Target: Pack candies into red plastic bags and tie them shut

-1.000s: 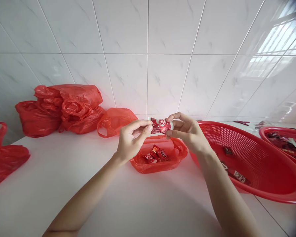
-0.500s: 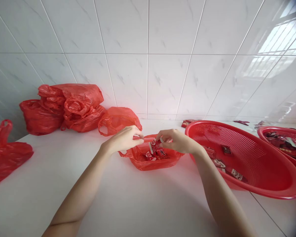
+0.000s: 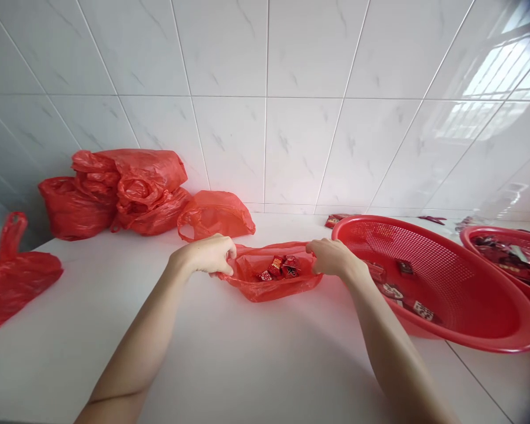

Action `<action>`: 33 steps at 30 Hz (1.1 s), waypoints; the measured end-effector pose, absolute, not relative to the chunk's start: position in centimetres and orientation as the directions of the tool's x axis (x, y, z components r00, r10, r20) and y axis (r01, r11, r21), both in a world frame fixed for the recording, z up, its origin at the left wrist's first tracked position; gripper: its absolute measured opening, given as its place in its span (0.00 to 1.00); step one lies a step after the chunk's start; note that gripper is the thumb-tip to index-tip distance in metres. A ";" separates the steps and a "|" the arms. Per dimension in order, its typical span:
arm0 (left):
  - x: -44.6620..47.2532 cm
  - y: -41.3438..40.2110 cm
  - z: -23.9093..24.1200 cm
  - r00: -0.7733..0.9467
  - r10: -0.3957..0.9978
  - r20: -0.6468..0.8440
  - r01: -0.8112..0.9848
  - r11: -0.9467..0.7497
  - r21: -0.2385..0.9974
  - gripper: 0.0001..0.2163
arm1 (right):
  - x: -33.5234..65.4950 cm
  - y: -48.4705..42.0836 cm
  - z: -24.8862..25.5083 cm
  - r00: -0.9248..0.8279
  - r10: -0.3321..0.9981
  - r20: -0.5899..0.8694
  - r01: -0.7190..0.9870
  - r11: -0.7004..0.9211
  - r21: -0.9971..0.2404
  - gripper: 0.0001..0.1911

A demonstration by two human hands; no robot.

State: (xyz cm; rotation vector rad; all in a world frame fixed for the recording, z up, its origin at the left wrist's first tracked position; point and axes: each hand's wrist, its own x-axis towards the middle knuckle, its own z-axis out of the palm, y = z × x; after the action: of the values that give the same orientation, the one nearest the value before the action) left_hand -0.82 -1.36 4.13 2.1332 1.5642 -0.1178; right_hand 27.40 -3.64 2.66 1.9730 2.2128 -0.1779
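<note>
A thin red plastic bag [image 3: 265, 291] lies on the white table in front of me, its mouth spread wide. Several small red wrapped packets [image 3: 277, 266] with white and gold print rest inside it. At the bag's left end, my left hand [image 3: 212, 256] is closed on the plastic, thumb and fingers pinching the edge. My right hand [image 3: 331, 257] grips the opposite end in the same way, close to the rim of a large red basket [image 3: 477, 341]. The fingertips of both hands are partly hidden by the plastic.
Several packets [image 3: 424, 311] lie in the basket, and a second red basket [image 3: 468, 232] with mixed packets stands behind it. Filled red bags [image 3: 145, 182] are heaped against the tiled wall. Another bag [image 3: 221, 215] sits beside them, and one [image 3: 22, 282] stands far left.
My hands have moved apart to the two ends of the bag and taken hold of it. The packet my right hand held now lies in the bag.
</note>
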 end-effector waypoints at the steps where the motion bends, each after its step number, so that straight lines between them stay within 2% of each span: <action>1: -0.8 -1.4 4.2 0.348 0.873 -0.342 0.913 -0.232 0.336 0.12 | 27.2 -3.5 2.5 -0.091 0.974 -0.209 0.994 0.100 0.032 0.17; 6: -1.0 -1.5 4.4 0.370 0.885 -0.284 0.902 -0.268 0.339 0.04 | 26.8 -3.1 2.0 -0.018 0.975 -0.220 0.996 0.037 0.080 0.10; 11: -1.1 -1.8 5.0 0.407 0.884 -0.230 0.878 -0.309 0.364 0.09 | 27.1 -3.1 1.7 -0.036 0.978 -0.207 0.997 0.050 0.065 0.10; 15: -1.4 -1.8 5.3 0.418 0.899 -0.133 0.842 -0.328 0.427 0.05 | 27.6 -3.1 2.1 -0.103 0.977 -0.186 0.994 0.098 -0.038 0.14; 17: -1.5 -1.5 5.2 0.413 0.911 -0.010 0.815 -0.364 0.451 0.04 | 28.0 -3.1 2.7 -0.169 0.977 -0.130 0.972 0.143 -0.188 0.13; 19: -1.5 -1.3 5.2 0.390 0.906 0.162 0.773 -0.418 0.476 0.11 | 28.4 -3.4 3.4 -0.231 0.972 0.033 0.845 0.217 -0.488 0.08; 21: -1.1 -1.3 5.2 0.351 0.875 0.334 0.697 -0.482 0.531 0.13 | 28.5 -4.0 4.3 -0.223 0.940 0.259 0.537 0.340 -0.772 0.09; 22: -0.7 -1.5 5.3 0.330 0.854 0.402 0.641 -0.515 0.570 0.14 | 28.4 -4.4 4.7 -0.191 0.915 0.355 0.362 0.402 -0.841 0.11; 24: 0.1 -2.0 5.5 0.306 0.826 0.473 0.496 -0.563 0.661 0.14 | 27.9 -5.2 5.3 -0.136 0.869 0.476 0.110 0.491 -0.864 0.12; 26: 1.2 -2.7 5.7 0.327 0.815 0.478 0.356 -0.574 0.737 0.16 | 27.1 -5.8 5.6 -0.108 0.842 0.528 -0.015 0.529 -0.848 0.10; 30: 3.5 -3.9 5.6 0.376 0.792 0.481 0.230 -0.583 0.779 0.21 | 25.3 -6.5 5.4 -0.156 0.830 0.535 -0.025 0.538 -0.842 0.11; 33: 4.9 -4.2 5.7 0.423 0.756 0.500 0.180 -0.610 0.772 0.15 | 24.6 -6.6 5.3 -0.184 0.802 0.568 0.035 0.583 -0.812 0.10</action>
State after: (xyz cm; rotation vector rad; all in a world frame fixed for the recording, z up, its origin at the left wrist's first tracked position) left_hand 4.86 -4.18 5.73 2.0438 0.7878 1.1687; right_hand 24.64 -6.60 5.26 1.5916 3.6150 -1.7875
